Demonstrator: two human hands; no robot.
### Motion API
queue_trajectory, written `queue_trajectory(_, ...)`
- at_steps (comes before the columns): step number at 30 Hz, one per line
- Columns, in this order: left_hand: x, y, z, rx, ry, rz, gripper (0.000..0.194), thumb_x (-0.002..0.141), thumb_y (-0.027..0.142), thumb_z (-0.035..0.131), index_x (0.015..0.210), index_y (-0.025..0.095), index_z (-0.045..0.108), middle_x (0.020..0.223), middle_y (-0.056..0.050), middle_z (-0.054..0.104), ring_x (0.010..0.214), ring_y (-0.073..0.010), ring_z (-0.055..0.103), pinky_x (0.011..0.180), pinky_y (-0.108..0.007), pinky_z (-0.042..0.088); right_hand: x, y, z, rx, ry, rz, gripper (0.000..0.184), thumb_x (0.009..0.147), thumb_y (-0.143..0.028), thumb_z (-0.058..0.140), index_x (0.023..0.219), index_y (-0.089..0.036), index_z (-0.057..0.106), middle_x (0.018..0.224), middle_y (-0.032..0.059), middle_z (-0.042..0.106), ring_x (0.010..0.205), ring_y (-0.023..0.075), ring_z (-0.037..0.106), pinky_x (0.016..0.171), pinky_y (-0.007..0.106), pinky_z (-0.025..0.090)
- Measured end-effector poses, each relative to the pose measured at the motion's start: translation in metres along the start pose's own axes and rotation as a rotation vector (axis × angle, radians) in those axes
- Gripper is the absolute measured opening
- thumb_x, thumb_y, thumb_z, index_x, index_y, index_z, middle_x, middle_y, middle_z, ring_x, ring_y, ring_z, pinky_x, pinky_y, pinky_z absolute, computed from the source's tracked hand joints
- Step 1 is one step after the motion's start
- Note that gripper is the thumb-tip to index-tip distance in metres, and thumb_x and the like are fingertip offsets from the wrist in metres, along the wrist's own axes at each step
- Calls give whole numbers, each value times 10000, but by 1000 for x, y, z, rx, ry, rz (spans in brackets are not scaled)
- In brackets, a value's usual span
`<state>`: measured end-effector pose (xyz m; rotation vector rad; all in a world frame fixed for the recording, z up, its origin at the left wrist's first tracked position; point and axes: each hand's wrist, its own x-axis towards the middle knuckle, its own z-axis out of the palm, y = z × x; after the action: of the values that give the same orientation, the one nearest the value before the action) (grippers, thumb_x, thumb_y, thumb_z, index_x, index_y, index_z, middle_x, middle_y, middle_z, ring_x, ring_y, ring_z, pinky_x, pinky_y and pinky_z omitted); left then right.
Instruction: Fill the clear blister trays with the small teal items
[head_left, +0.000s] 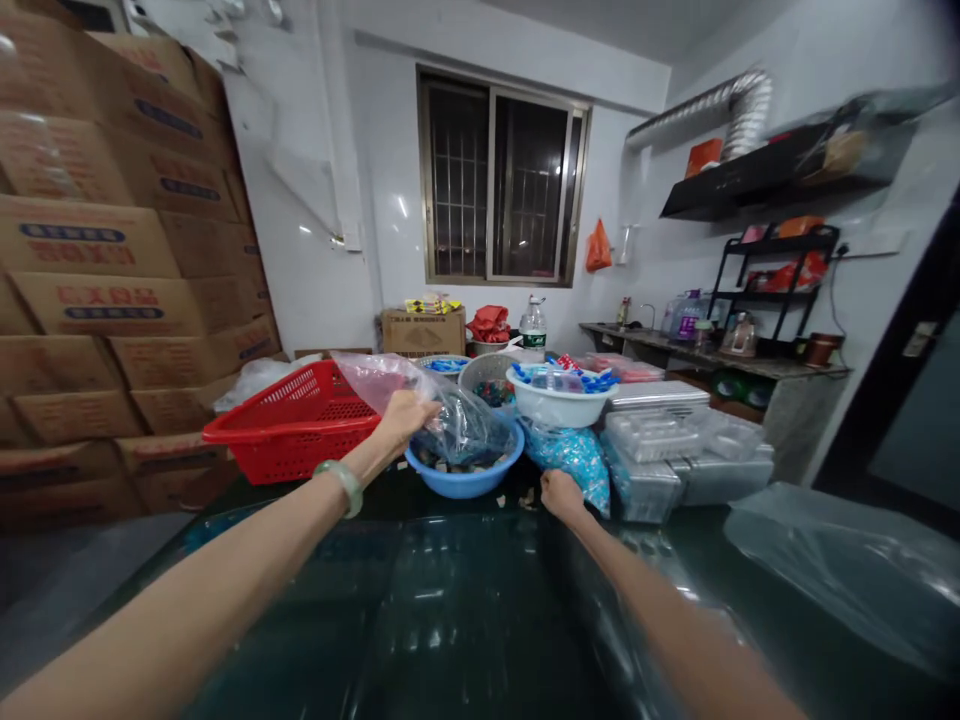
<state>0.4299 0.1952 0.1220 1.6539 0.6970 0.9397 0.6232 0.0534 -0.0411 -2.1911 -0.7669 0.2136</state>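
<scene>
My left hand, with a pale green bangle on the wrist, grips a clear plastic bag by its edge. That bag droops into a blue basin, which has small pieces in it that I cannot make out. My right hand is closed low over the dark table, right beside a clear bag of small blue-and-white pieces; what its fingers hold, if anything, is hidden. A few pale scraps lie between the basin and my right hand.
A red plastic basket stands left of the basin. Right of it, a white basin of blue items sits above the blue-and-white bag. Clear plastic boxes are stacked further right, near a loose plastic sheet. Cartons rise at the left.
</scene>
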Motion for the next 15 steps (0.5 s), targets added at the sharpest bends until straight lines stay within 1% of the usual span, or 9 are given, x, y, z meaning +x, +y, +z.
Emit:
queue_trajectory(1,-1,-11,-7,39,-7,-42,251,786,274,483,989,132,527,948,-53,566,756,-150,559,624,-321,480,4,1,10,-66,-8,17,244,830,-272,467,1039,-150,502,1046,62,521,896,168,529,754,359,447)
queue_trajectory(3,-4,-25,-19,104,-15,-111,223,787,272,483,944,125,539,884,-41,577,697,-128,558,586,-294,478,13,-1,28,-181,-13,50,258,826,-273,473,1045,-140,499,1056,69,515,912,177,523,766,371,441)
queue_trajectory(5,-11,-29,-26,153,-20,-166,199,787,280,483,875,117,554,785,-18,584,609,-100,547,526,-255,466,19,-6,41,-273,-5,83,275,826,-277,473,1057,-129,491,1062,77,511,919,183,521,772,379,437)
queue_trajectory(7,-21,-30,-31,185,-19,-219,220,772,319,498,814,111,556,681,-1,582,514,-82,529,456,-226,442,23,-11,48,-344,4,117,283,827,-279,471,1063,-124,486,1057,81,513,910,181,524,768,378,439)
queue_trajectory(9,-32,-29,-34,198,-1,-263,314,723,409,530,790,104,550,606,-3,582,444,-94,529,388,-222,408,24,-14,49,-399,6,141,284,829,-280,467,1066,-124,484,1047,78,518,895,177,531,757,373,445)
queue_trajectory(12,-45,-26,-40,205,69,-281,475,634,542,543,822,106,532,564,-7,572,399,-130,543,328,-227,357,21,-18,45,-458,-3,151,284,829,-277,469,1067,-124,482,1036,76,522,877,171,537,741,362,454)
queue_trajectory(13,-47,-25,-42,217,99,-278,493,626,559,537,829,110,529,553,1,558,390,-128,535,318,-222,339,20,-19,43,-475,-6,148,284,829,-276,469,1069,-125,480,1034,75,523,872,170,539,738,360,455)
queue_trajectory(15,-50,-22,-47,251,150,-279,449,666,534,516,830,116,530,550,20,531,385,-97,500,323,-208,327,16,-22,35,-506,-10,132,284,829,-275,469,1071,-127,478,1034,73,523,870,169,539,735,359,457)
